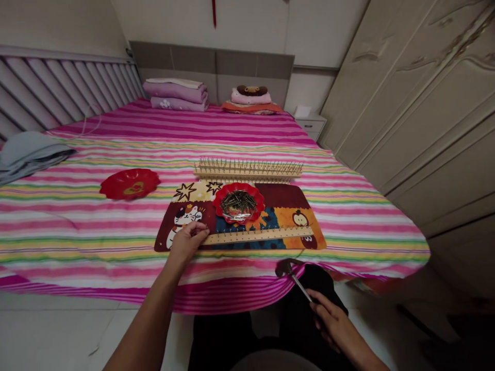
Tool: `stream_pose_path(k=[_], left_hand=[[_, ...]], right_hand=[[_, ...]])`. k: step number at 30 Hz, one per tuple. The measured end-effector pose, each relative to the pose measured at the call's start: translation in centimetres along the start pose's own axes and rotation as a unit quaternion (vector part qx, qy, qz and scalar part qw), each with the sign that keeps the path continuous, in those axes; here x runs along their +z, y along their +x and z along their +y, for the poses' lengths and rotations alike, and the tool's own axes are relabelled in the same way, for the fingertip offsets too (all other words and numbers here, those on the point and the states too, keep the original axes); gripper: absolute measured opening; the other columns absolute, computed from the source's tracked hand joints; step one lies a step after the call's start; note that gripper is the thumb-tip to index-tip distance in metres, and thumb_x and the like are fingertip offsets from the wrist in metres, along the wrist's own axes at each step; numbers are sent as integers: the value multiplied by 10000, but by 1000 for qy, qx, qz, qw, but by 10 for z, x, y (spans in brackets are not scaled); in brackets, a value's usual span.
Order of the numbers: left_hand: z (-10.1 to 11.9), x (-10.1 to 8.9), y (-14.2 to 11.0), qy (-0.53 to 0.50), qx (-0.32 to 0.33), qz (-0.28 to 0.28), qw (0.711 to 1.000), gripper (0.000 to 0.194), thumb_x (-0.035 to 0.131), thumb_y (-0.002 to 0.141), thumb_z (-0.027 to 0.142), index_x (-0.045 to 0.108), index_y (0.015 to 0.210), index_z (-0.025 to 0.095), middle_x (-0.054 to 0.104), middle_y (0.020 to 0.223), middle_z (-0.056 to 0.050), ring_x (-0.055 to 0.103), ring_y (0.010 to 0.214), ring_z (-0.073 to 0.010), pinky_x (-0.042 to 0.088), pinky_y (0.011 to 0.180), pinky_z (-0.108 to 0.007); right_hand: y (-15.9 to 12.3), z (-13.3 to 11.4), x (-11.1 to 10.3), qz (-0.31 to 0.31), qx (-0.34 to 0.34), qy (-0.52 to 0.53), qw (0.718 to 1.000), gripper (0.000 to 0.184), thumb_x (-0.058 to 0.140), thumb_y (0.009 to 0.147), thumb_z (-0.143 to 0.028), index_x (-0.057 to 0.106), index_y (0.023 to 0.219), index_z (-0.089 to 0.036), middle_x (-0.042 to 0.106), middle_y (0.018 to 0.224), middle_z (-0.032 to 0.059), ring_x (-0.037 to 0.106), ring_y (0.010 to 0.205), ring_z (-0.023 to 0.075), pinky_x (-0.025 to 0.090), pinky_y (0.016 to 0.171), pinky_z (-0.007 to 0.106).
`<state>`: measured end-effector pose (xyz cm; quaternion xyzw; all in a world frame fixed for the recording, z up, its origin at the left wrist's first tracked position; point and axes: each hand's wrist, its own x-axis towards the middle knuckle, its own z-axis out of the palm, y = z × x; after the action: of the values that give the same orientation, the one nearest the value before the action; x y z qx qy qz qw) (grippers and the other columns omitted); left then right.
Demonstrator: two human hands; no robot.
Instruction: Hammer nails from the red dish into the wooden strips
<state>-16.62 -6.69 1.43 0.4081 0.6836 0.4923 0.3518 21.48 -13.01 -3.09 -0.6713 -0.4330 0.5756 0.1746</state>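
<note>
A person sits at the near edge of a bed (85,247) with a striped sheet. On it, close to the near edge, lies a patterned mat (278,196) with a cartoon cat near its left edge. The left hand (191,235) is at the left end of a wooden strip (251,236) that runs along the near edge of the mat. Its grip is closed in a pinch at that end; the fingers cover the tip, so whether they clasp it or only touch it is hard to tell. A row of thin nails stands up from the strip, too small to count.

The right hand (328,319) has its grip wrapped around the handle of a hammer (296,278), held low beyond the bed's near edge, over the person's dark-clad leg. The hammer's head is dark and blurred, and the fingers hide the handle's end.

Toward the mat's far edge sits a red scalloped dish (218,206) heaped with loose nails (240,201), too tangled to tell apart. Just beyond the mat lie more wooden strips (247,174) bristling with nails; they overlap, so their number is unclear. Left of the mat is a red plate (119,185). A grey-blue cloth (31,152) is cut off by the picture's left side.
</note>
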Motion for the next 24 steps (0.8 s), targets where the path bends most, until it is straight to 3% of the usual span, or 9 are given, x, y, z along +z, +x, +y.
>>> stream_pose_path(k=[18,22,24], left_hand=[[-7,8,-12,154,29,32,987,220,589,648,419,640,709,214,608,625,32,526,615,-131,382,595,-238],[-7,10,-14,195,49,33,979,200,559,687,391,642,727,213,627,680,11,547,671,-145,397,639,-252],[-8,10,-14,203,60,35,977,187,554,695,374,640,725,211,637,711,2,554,690,-149,405,661,-261]], right_hand=[[0,0,1,-1,-3,-12,1000,677,441,687,-531,485,1266,-182,414,500,-80,289,316,68,175,319,183],[-4,0,7,10,-74,-45,996,638,469,707,-542,560,1212,-163,361,492,-74,353,408,94,249,387,206],[-9,-8,14,-18,-119,-62,991,600,464,752,-539,575,1213,-172,355,495,-68,371,445,101,277,418,210]])
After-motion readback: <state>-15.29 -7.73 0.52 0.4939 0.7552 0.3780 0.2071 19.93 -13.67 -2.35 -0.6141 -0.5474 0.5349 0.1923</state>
